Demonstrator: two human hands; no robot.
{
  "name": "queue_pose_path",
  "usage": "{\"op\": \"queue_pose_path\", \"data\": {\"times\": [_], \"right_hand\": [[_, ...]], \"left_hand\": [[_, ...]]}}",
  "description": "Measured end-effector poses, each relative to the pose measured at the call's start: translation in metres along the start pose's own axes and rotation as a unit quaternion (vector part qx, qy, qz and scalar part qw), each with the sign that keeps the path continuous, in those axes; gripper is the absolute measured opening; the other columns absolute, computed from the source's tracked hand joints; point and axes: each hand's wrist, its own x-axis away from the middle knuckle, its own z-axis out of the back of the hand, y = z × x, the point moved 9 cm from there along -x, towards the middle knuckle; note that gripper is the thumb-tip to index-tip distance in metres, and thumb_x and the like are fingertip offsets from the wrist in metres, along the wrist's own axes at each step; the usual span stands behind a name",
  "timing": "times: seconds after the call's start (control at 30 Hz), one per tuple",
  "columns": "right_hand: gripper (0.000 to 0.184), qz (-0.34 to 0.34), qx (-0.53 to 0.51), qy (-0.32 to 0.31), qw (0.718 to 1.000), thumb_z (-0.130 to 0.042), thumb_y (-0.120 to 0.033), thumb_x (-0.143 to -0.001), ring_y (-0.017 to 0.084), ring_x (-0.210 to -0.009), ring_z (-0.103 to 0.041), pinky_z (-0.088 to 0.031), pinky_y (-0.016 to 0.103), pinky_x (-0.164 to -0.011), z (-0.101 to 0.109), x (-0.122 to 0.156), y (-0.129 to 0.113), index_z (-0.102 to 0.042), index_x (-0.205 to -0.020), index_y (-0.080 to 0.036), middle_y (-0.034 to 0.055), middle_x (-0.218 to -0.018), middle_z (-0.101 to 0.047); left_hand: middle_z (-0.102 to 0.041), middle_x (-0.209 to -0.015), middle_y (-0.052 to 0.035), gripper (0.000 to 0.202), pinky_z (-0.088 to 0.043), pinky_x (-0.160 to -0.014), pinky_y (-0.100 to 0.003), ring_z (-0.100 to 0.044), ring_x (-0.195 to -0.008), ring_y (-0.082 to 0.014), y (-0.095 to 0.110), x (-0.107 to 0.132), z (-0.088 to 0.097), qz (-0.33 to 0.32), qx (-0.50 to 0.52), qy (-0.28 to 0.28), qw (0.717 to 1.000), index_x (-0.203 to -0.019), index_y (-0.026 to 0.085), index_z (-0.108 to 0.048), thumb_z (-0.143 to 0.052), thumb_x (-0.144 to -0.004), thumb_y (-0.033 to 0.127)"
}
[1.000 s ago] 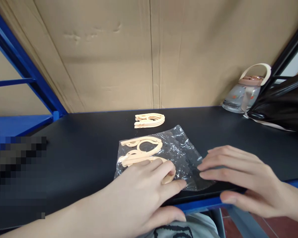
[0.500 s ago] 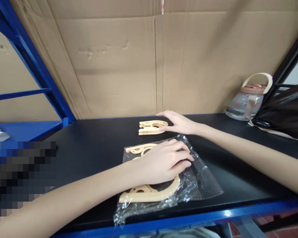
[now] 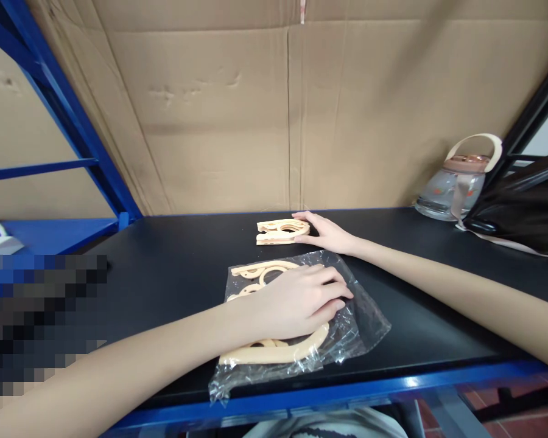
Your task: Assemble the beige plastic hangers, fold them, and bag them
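Note:
My left hand (image 3: 296, 301) lies flat, fingers stretched, on a clear plastic bag (image 3: 363, 319) that holds cream-coloured curved plastic pieces (image 3: 274, 353). The bag rests near the front edge of a black tabletop (image 3: 173, 267). Farther back, my right hand (image 3: 326, 233) reaches to a small stack of the same cream pieces (image 3: 281, 231) lying loose on the table. Its fingertips touch the right end of the stack; thumb and fingers appear to close on that end.
A cardboard wall (image 3: 256, 109) stands behind the table. A glass jug (image 3: 454, 182) with a pink lid and a black bag (image 3: 525, 207) sit at the far right. Blue shelf frame (image 3: 73, 121) rises at the left. A blurred patch covers the lower left.
My right hand left the bag and reached back to the loose stack, now gripping its end. My left hand slid forward over the bag and stays pressed on it.

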Motion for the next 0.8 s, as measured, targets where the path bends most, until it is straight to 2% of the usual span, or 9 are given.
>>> {"op": "queue_pose_path", "data": {"times": [0.13,0.2,0.27,0.33,0.4,0.5,0.6,0.7,0.8], "right_hand": [[0.056,0.006,0.01,0.008,1.0,-0.06,-0.052,-0.086,0.027,-0.119,-0.053,-0.042,0.048,-0.101,0.0,0.0,0.001,-0.046,-0.131,-0.022,0.0109,-0.132,-0.056],[0.055,0.004,0.015,0.011,1.0,-0.059,-0.052,-0.086,0.027,-0.119,-0.053,-0.041,0.047,-0.101,0.001,0.0,0.002,-0.047,-0.13,-0.021,0.0113,-0.132,-0.056],[0.054,0.007,0.019,0.015,1.0,-0.059,-0.051,-0.087,0.027,-0.12,-0.052,-0.041,0.047,-0.102,0.001,0.0,0.001,-0.047,-0.131,-0.021,0.0111,-0.132,-0.056],[0.05,0.019,0.02,0.026,0.999,-0.058,-0.049,-0.088,0.026,-0.118,-0.053,-0.041,0.046,-0.101,0.004,0.001,-0.002,-0.049,-0.13,-0.023,0.0097,-0.129,-0.057],[0.042,0.036,0.026,0.04,0.998,-0.056,-0.044,-0.09,0.025,-0.115,-0.053,-0.042,0.046,-0.099,0.007,0.002,-0.006,-0.052,-0.126,-0.024,0.0084,-0.124,-0.059],[0.033,0.048,0.041,0.051,0.997,-0.054,-0.041,-0.091,0.025,-0.115,-0.053,-0.043,0.044,-0.098,0.009,0.003,-0.011,-0.059,-0.118,-0.023,0.0087,-0.121,-0.058],[0.027,0.04,0.046,0.075,0.995,-0.056,-0.044,-0.09,0.025,-0.116,-0.052,-0.042,0.044,-0.1,0.014,0.004,-0.012,-0.064,-0.107,-0.024,0.0076,-0.123,-0.056],[0.024,0.025,0.033,0.124,0.991,-0.06,-0.045,-0.088,0.024,-0.114,-0.053,-0.042,0.044,-0.1,0.025,0.004,-0.015,-0.066,-0.097,-0.024,0.0066,-0.119,-0.056],[0.023,0.017,0.019,0.189,0.982,-0.064,-0.045,-0.084,0.024,-0.115,-0.054,-0.041,0.045,-0.102,0.045,0.007,-0.023,-0.066,-0.092,-0.023,0.0069,-0.119,-0.056]], "left_hand": [[-0.061,-0.122,-0.007,0.029,-0.048,-0.091,-0.037,-0.06,-0.106,-0.0206,0.0,0.001,0.001,0.016,0.034,-0.002,0.999,-0.116,0.016,-0.062,-0.039,-0.098,0.022],[-0.063,-0.121,-0.0065,0.027,-0.047,-0.095,-0.037,-0.06,-0.107,-0.0198,-0.006,0.001,0.003,0.041,0.113,0.005,0.993,-0.116,0.017,-0.063,-0.044,-0.097,0.025],[-0.065,-0.119,-0.0061,0.028,-0.046,-0.098,-0.034,-0.06,-0.108,-0.0175,-0.019,0.0,0.005,0.092,0.252,0.023,0.963,-0.115,0.017,-0.063,-0.046,-0.097,0.03],[-0.066,-0.118,-0.0068,0.031,-0.048,-0.097,-0.032,-0.061,-0.108,-0.0158,-0.038,0.0,0.009,0.148,0.382,0.052,0.911,-0.113,0.016,-0.063,-0.043,-0.098,0.034],[-0.066,-0.118,-0.0073,0.031,-0.048,-0.097,-0.033,-0.062,-0.109,-0.016,-0.055,0.003,0.018,0.178,0.428,0.087,0.882,-0.108,0.016,-0.064,-0.042,-0.099,0.035],[-0.068,-0.111,-0.0049,0.028,-0.048,-0.094,-0.033,-0.063,-0.104,-0.0157,-0.066,0.013,0.038,0.176,0.371,0.114,0.905,-0.102,0.017,-0.065,-0.045,-0.097,0.035],[-0.068,-0.108,-0.0041,0.029,-0.047,-0.094,-0.036,-0.062,-0.101,-0.0169,-0.067,0.028,0.043,0.181,0.247,0.089,0.948,-0.105,0.018,-0.065,-0.043,-0.098,0.036],[-0.057,-0.131,-0.0073,0.035,-0.039,-0.105,-0.043,-0.05,-0.122,-0.0215,-0.054,0.037,0.029,0.134,0.129,0.018,0.982,-0.124,0.021,-0.058,-0.044,-0.097,0.038],[-0.042,-0.148,-0.0108,0.047,-0.031,-0.112,-0.047,-0.037,-0.136,-0.0246,-0.045,0.039,0.009,0.103,0.084,-0.046,0.99,-0.139,0.021,-0.046,-0.038,-0.099,0.043]]}}
